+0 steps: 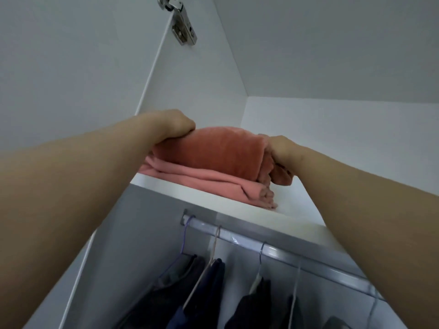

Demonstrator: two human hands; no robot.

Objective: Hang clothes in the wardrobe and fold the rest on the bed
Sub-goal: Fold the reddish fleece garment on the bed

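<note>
Both hands up at white top shelf (pixel 237 207) of white wardrobe (pixel 71 67). Left hand (pixel 175 124) grips left end of folded rust-orange ribbed garment (pixel 213 153), right hand (pixel 281 150) grips its right end. It sits on a folded pink fleece garment (pixel 213 184) near the shelf's front edge, left side. Below shelf: silver hanging rail (pixel 273 245) with dark clothes (pixel 206 293) on wire hangers (pixel 187 233). Metal door hinge (pixel 181 22) at top left.

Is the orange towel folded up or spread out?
Folded. The orange towel is a thick bundle with layered edges, lying on a pink cloth on the shelf. The left hand and right hand grip its ends.
</note>
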